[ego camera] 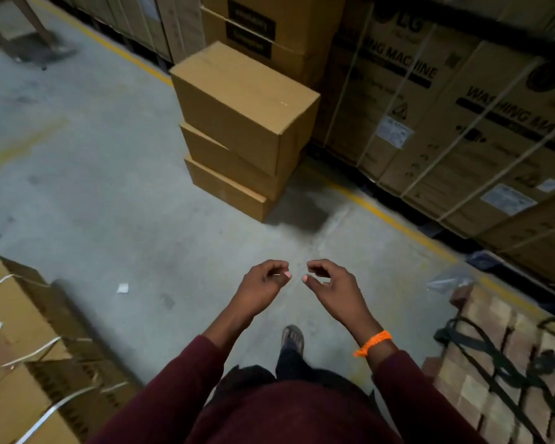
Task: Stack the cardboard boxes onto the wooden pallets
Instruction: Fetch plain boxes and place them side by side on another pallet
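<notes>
Head view: stack of three closed cardboard boxes

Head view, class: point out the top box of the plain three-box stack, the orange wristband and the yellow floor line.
top box [244,88], head view, middle of its top face.
orange wristband [373,343], head view, middle of the band.
yellow floor line [394,222], head view, mid-stretch of the painted stripe.
</notes>
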Available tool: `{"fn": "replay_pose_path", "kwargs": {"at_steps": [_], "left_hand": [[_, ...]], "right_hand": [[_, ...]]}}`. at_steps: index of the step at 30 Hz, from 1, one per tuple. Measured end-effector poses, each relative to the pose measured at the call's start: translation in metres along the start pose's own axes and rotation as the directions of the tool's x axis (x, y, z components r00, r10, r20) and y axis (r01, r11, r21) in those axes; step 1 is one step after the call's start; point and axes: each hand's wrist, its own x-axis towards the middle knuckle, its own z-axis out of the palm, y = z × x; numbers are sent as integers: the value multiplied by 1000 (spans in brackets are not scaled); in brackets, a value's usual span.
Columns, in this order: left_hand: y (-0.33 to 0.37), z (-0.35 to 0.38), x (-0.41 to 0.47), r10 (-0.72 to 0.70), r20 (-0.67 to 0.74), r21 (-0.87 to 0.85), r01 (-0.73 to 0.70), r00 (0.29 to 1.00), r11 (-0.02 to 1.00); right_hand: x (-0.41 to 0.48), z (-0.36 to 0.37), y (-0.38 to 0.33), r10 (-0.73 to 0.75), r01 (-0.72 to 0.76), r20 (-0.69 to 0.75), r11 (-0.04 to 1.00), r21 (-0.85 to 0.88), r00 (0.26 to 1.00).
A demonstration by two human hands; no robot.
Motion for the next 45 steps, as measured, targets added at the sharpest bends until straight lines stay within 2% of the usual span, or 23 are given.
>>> {"fn": "replay_pose_path", "kwargs": {"at_steps": [3, 9, 15, 20, 23, 26, 29, 32, 34, 38, 40, 42, 45], "left_hand": [[46, -13, 52, 12, -58, -54, -16, 998, 998], [88, -56, 146, -88, -188, -117, 67, 978, 991], [132, -126, 279, -135, -163, -110, 118, 977, 987], [194, -171, 381, -175, -65, -69, 171, 982, 983], [214, -166, 456, -288, 6, -126, 286, 958, 950], [225, -141, 515, -441, 54, -185, 443, 896, 877], [225, -123, 548, -543, 56, -301, 532, 838, 791], [215, -123, 559, -566, -40, -361, 516, 824, 777], [207, -130, 560, -609, -77, -394, 537, 790, 746], [196, -156, 561, -652, 37, -535, 566, 757, 627], [186, -175, 554, -686, 33, -599, 564, 727, 569], [176, -203, 537, -689, -38, -681, 486, 723, 548], [186, -260, 502, -610, -212, -737, 285, 763, 613]], "right_hand": [[80, -17, -23, -7, 6, 26, 999, 44, 1000], [208, -16, -48, 42, -56, 125, 992, 112, 991], [358, -4, -75, 165, -188, 121, 958, 218, 979], [493, -11, -112, 237, -232, 13, 940, 248, 972], [581, -28, -108, 259, -244, -69, 954, 175, 963], [651, -56, -103, 285, -283, -192, 958, 38, 939], [707, -87, -104, 320, -338, -214, 939, -55, 923], [746, -96, -88, 372, -381, -129, 923, -49, 919], [764, -89, -81, 374, -380, -82, 921, -81, 924], [764, -65, -79, 351, -364, -95, 896, -254, 932], [751, -59, -95, 294, -303, -75, 911, -280, 953], [738, -54, -118, 207, -207, -26, 946, -251, 978], [723, -31, -171, 121, -116, 72, 991, -63, 990]]}}
